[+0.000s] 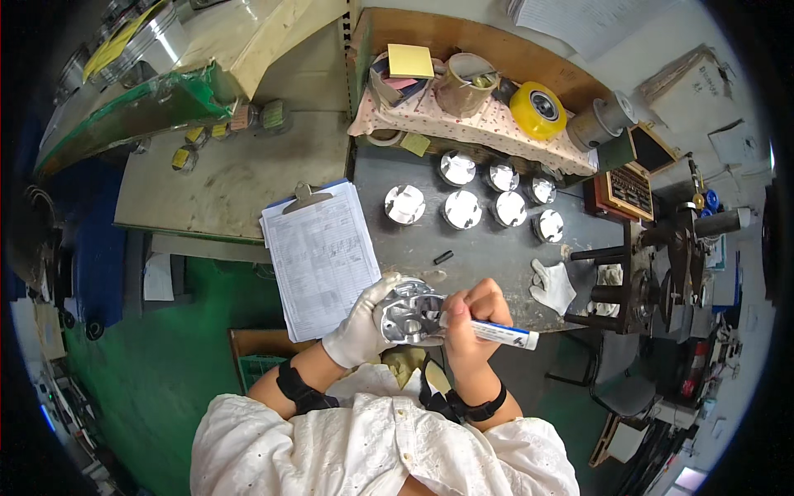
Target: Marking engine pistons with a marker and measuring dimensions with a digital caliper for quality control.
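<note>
My left hand (pixel 356 332), in a white glove, grips a silver metal piston (pixel 407 304), its hollow underside facing up. My bare right hand (pixel 470 322) is closed round a white marker pen (pixel 504 334) with a blue stripe. The pen's back end points right, and its tip is at the piston's right side; whether it touches cannot be made out. Beyond my hands a small black pen cap (pixel 443 257) lies on the grey workbench (pixel 397 256). Several more pistons (pixel 461 210) stand in rows farther back, shiny crowns up.
A clipboard (pixel 318 248) with filled-in sheets lies left of my hands. A white glove (pixel 552 286) rests at the bench's right, near a dark metal fixture (pixel 637 285). On the back shelf (pixel 529 128) stand a bucket (pixel 466 85) and a yellow tape roll (pixel 538 110). A wooden box (pixel 622 192) sits at right.
</note>
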`<move>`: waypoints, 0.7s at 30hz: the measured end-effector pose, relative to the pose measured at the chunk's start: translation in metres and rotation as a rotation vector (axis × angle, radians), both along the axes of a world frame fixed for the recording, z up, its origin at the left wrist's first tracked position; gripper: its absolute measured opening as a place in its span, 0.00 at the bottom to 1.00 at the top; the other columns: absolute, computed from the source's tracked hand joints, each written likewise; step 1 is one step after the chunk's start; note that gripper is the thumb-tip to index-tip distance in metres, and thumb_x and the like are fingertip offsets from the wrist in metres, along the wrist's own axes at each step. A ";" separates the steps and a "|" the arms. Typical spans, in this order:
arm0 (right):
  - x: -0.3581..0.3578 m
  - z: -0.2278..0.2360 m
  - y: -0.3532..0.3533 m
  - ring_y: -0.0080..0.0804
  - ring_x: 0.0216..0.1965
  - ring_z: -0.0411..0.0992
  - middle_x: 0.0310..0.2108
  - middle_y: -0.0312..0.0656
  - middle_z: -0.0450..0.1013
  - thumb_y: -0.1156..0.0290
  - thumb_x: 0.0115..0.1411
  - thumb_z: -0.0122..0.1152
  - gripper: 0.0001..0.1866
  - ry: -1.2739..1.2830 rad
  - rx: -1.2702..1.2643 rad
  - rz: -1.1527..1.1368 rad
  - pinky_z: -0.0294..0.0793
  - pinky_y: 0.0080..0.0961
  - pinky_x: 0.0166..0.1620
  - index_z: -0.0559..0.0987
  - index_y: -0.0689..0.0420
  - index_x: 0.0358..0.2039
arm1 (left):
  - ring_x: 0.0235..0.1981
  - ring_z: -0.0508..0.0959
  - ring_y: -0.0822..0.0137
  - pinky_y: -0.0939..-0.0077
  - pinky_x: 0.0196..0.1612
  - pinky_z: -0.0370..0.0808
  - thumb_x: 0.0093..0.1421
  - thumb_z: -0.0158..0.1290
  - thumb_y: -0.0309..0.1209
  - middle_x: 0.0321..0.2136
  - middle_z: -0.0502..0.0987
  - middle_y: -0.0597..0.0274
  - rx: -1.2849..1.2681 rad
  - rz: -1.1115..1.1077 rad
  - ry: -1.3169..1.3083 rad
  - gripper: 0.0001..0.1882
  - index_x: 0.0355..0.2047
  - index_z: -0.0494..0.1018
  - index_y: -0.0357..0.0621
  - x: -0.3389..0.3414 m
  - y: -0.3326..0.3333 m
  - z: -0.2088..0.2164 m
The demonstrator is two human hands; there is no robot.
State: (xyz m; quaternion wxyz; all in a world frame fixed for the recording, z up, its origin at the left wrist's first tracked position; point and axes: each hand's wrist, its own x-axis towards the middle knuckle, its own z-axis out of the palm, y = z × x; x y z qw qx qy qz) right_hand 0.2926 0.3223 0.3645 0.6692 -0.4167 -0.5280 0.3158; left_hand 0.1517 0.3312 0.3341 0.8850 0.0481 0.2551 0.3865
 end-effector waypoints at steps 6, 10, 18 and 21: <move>-0.004 -0.004 0.000 0.23 0.19 0.60 0.26 0.41 0.63 0.65 0.63 0.49 0.11 0.125 0.021 -0.144 0.62 0.20 0.24 0.64 0.57 0.29 | 0.51 0.72 0.50 0.53 0.57 0.66 0.65 0.34 0.49 0.51 0.70 0.44 -0.118 -0.116 -0.310 0.29 0.56 0.63 0.40 -0.015 0.016 -0.011; 0.004 -0.024 -0.010 0.30 0.29 0.72 0.35 0.45 0.73 0.58 0.57 0.61 0.18 -0.099 -0.227 -0.174 0.69 0.19 0.29 0.73 0.61 0.36 | 0.50 0.73 0.51 0.53 0.55 0.67 0.64 0.35 0.50 0.50 0.71 0.47 -0.160 -0.152 -0.294 0.28 0.54 0.65 0.42 -0.027 0.017 -0.035; -0.010 -0.044 -0.005 0.47 0.51 0.62 0.37 0.35 0.74 0.53 0.35 0.74 0.27 -0.860 -0.210 0.119 0.56 0.43 0.52 0.74 0.50 0.34 | 0.42 0.77 0.65 0.67 0.48 0.74 0.64 0.40 0.49 0.42 0.77 0.61 -0.147 -0.149 0.058 0.23 0.46 0.71 0.45 -0.032 0.013 -0.071; -0.009 -0.050 0.001 0.46 0.49 0.63 0.37 0.36 0.74 0.53 0.35 0.74 0.26 -0.919 -0.164 0.181 0.57 0.42 0.50 0.74 0.49 0.34 | 0.40 0.77 0.64 0.68 0.44 0.75 0.64 0.40 0.48 0.40 0.77 0.60 -0.202 -0.122 0.150 0.21 0.44 0.71 0.46 -0.034 0.009 -0.073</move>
